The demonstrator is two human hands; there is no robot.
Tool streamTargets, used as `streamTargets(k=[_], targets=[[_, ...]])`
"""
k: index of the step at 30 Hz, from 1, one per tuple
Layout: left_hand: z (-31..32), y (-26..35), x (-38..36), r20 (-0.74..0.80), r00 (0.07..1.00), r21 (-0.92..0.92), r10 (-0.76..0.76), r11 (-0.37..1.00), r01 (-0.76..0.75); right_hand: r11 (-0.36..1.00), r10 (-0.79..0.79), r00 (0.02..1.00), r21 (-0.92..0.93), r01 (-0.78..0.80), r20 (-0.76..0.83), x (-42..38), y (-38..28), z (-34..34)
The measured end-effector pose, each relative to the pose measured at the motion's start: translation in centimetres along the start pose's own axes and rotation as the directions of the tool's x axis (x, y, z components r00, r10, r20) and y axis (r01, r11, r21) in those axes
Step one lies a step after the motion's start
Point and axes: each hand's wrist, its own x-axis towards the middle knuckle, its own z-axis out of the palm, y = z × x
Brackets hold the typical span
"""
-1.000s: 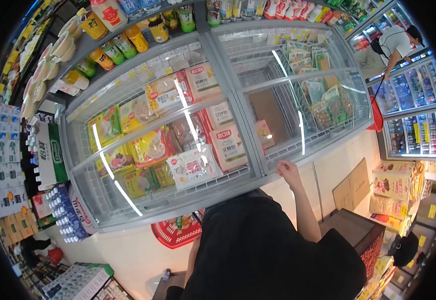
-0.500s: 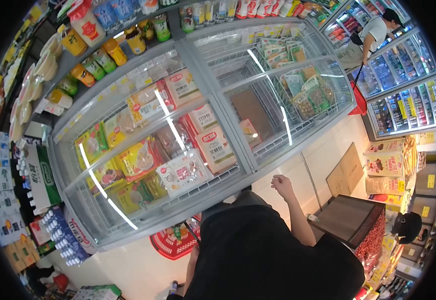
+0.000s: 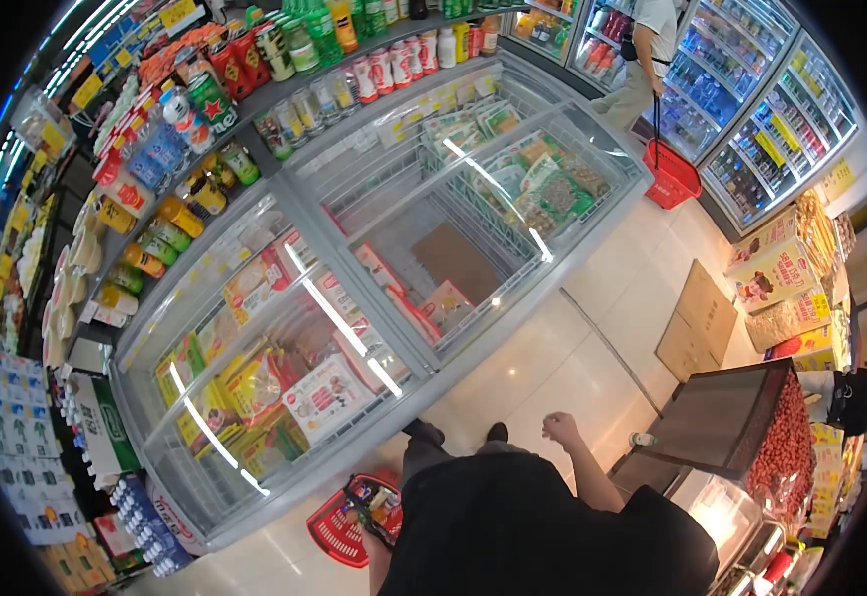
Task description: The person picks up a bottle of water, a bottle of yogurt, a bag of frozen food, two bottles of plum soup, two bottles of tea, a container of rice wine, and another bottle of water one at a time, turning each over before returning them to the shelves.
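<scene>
My left hand [image 3: 375, 544], low in the view, is closed on the dark handle of a red shopping basket [image 3: 329, 531] that has colourful packets in it. My right hand [image 3: 559, 428] hangs in front of my body over the tiled floor, its fingers loosely bent and slightly apart, with nothing in them. Ahead is a long chest freezer [image 3: 453, 373] with closed glass lids. Under the glass lie a white box [image 3: 328, 401], yellow packets and green bags [image 3: 554, 191].
Bottles and cans line the shelf [image 3: 285, 89] behind the freezer. At the upper right a person [image 3: 656, 35] carries another red basket [image 3: 674, 179] beside glass-door coolers. A brown stand [image 3: 722, 417] with red goods is on the right, near flat cardboard [image 3: 697, 323] and a person in a black cap [image 3: 855, 399].
My view has shifted, showing more floor and my feet. The freezer sits further left, and my left hand and basket appear lower. The person at the upper right stands further left in view.
</scene>
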Motion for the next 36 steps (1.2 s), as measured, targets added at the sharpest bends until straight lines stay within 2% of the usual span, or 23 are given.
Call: streamTargets(k=[2, 3, 5, 6, 8, 9, 11, 14, 16, 20, 22, 23, 24, 26, 28, 32, 33, 34, 36], targets=[[1.4, -0.6, -1.8, -0.01, 0.997, -0.048, -0.078, 0.996, 0.078, 0.979, 0.184, 0.983, 0.085, -0.185, 0.014, -1.2, 3.9, -2.5], [2.5, -0.5, -3.1, -0.015, 0.993, -0.069, -0.114, 0.991, 0.113, 0.977, 0.187, 0.982, 0.099, -0.189, 0.024, -1.8, 6.6, -3.6], [6.0, -0.7, -5.8, -0.108, 0.989, 0.059, -0.1, 0.993, 0.107, 0.915, 0.325, 0.945, 0.242, -0.323, 0.035, -2.3, 10.8, -5.9], [5.7, -1.9, -5.0, -0.108, 0.99, 0.067, -0.089, 0.993, 0.097, 0.912, 0.324, 0.945, 0.254, -0.323, 0.04, -2.9, 12.2, -6.8], [3.9, -4.6, -2.4, 0.008, 0.999, 0.25, 0.038, 0.967, -0.039, 0.801, 0.475, 0.88, 0.411, -0.436, 0.009, -5.4, 16.0, -8.8], [4.1, -5.6, -2.6, 0.019, 0.992, 0.288, 0.124, 0.949, -0.124, 0.791, 0.484, 0.875, 0.423, -0.441, 0.007, -6.5, 17.6, -9.6], [4.7, -6.8, -2.9, 0.021, 0.99, 0.332, 0.14, 0.933, -0.139, 0.691, 0.597, 0.801, 0.479, -0.541, 0.044, -8.1, 20.8, -10.5], [5.6, -7.9, -3.1, 0.004, 0.993, 0.356, 0.119, 0.928, -0.112, 0.644, 0.646, 0.761, 0.5, -0.579, 0.049, -9.8, 25.0, -10.5], [6.4, -8.4, -3.1, 0.001, 0.994, 0.365, 0.11, 0.925, -0.103, 0.607, 0.673, 0.738, 0.53, -0.592, 0.054, -10.5, 25.3, -10.3], [8.7, -8.8, -2.8, -0.003, 0.996, 0.366, 0.094, 0.927, -0.086, 0.593, 0.622, 0.782, 0.623, -0.511, 0.049, -10.8, 23.2, -9.2], [10.3, -8.6, -2.5, -0.008, 0.996, 0.358, 0.09, 0.93, -0.081, 0.754, 0.55, 0.834, 0.451, -0.477, -0.037, -11.5, 18.1, -10.1], [11.0, -8.6, -2.2, -0.013, 0.996, 0.35, 0.084, 0.934, -0.074, 0.75, 0.559, 0.828, 0.449, -0.485, -0.04, -10.9, 19.4, -9.9], [11.9, -8.5, -2.2, -0.017, 0.997, 0.34, 0.08, 0.938, -0.07, 0.861, 0.407, 0.913, 0.34, -0.378, -0.015, -9.8, 20.6, -9.5], [14.5, -8.2, -2.9, -0.036, 0.997, 0.304, 0.073, 0.951, -0.058, 0.945, 0.246, 0.969, 0.216, -0.246, 0.027, -8.5, 21.0, -10.3], [16.9, -7.6, -4.1, -0.068, 0.995, 0.223, 0.076, 0.973, -0.059, 0.823, 0.481, 0.876, 0.36, -0.439, -0.031, -7.5, 18.6, -11.3], [19.1, -8.4, -1.3, -0.045, 0.999, 0.227, -0.016, 0.974, 0.026, 0.825, 0.507, 0.862, 0.296, -0.482, -0.009, -3.4, 16.4, -14.5], [20.2, -8.3, -1.9, -0.043, 0.997, 0.292, 0.059, 0.955, -0.044, 0.808, 0.528, 0.849, 0.301, -0.506, 0.009, -1.9, 15.9, -15.3], [20.4, -8.6, -1.3, -0.056, 0.998, 0.284, 0.037, 0.959, -0.02, 0.791, 0.552, 0.833, 0.3, -0.533, 0.027, -1.0, 15.2, -16.5], [20.6, -9.1, -0.3, -0.105, 0.99, 0.172, 0.092, 0.982, -0.073, 0.739, 0.556, 0.828, 0.418, -0.529, 0.064, 1.3, 13.5, -19.0]])
